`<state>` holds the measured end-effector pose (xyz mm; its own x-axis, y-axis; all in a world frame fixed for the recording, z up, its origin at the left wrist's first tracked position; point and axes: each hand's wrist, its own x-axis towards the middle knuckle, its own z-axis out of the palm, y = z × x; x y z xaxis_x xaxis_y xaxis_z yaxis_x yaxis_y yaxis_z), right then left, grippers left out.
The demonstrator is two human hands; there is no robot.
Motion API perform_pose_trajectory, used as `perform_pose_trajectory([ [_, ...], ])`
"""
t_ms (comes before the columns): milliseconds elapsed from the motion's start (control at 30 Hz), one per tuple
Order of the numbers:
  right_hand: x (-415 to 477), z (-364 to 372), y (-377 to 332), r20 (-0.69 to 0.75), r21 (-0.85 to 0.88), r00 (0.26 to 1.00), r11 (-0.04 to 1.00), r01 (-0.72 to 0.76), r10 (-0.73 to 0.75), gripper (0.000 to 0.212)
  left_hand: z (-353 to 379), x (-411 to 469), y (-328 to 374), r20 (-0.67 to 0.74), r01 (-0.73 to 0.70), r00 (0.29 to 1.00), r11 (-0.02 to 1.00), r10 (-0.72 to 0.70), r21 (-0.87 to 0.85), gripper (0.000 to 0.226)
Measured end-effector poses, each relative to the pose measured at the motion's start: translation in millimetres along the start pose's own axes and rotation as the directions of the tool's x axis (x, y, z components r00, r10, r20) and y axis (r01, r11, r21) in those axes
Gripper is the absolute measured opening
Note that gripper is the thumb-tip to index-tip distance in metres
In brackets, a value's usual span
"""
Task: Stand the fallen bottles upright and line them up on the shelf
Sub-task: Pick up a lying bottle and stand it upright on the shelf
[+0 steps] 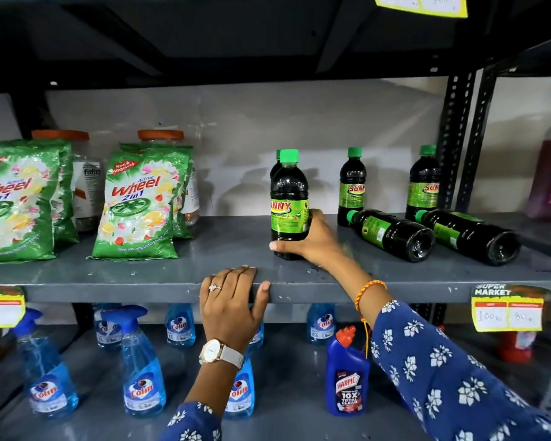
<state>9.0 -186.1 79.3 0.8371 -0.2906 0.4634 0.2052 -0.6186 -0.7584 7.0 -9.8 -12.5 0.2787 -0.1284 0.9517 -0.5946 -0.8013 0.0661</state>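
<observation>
Resting nearest the camera, the left hand point(233, 300) is laid over the shelf point(140, 281) edge, fingers point(239, 275) curled on bare metal and gripping nothing. The right hand point(312, 240) is wrapped low around an upright Sunny bottle point(289, 198), fingers closed on its base. Beyond it, two fallen Sunny bottles point(392, 233) point(468, 235) are left lying, caps toward the two standing bottles point(352, 186) point(423, 183). Full of dark liquid, they are judged fairly heavy, rigid and smooth; the labelled waist is best taken. Another bottle is mostly hidden behind the held one.
</observation>
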Motion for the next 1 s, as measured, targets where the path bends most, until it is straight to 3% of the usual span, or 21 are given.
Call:
perform_pose_trajectory([
  [67,0,-1,0,-0.041,-0.022,0.999,1.000,-0.021,0.020,0.073,0,0,1,0.003,0.003,1.000,1.000,-0.003,0.002,0.042],
  [167,2,-1,5,0.013,0.125,0.998,0.990,-0.064,0.063,0.056,0,-1,1,0.008,0.009,1.000,1.000,-0.009,-0.001,0.042],
  [233,2,-2,4,0.036,0.171,0.997,0.983,-0.067,0.062,0.058,0,-1,1,0.012,0.014,1.000,1.000,-0.014,-0.004,0.042],
  [333,2,1,4,-0.009,0.066,0.999,0.997,-0.046,0.047,0.076,0,-1,2,0.025,0.022,0.999,1.000,-0.022,-0.004,0.040],
  [500,1,0,7,0.014,0.118,1.000,0.993,-0.024,0.023,0.044,-1,-1,2,0.035,0.030,0.999,1.000,-0.029,-0.010,0.041],
  [633,-1,-1,6,0.031,0.184,0.999,0.982,-0.030,0.025,0.043,0,-1,3,0.045,0.036,0.998,0.999,-0.036,-0.006,0.042],
  [733,-4,-3,2,0.042,0.135,0.999,0.990,-0.030,0.024,0.034,-2,0,3,0.065,0.045,0.997,0.999,-0.044,-0.009,0.042],
  [1000,-36,-14,-8,0.089,0.075,0.996,0.997,0.008,-0.015,0.037,-5,-1,6,0.095,0.047,0.994,0.999,-0.048,0.010,0.040],
])
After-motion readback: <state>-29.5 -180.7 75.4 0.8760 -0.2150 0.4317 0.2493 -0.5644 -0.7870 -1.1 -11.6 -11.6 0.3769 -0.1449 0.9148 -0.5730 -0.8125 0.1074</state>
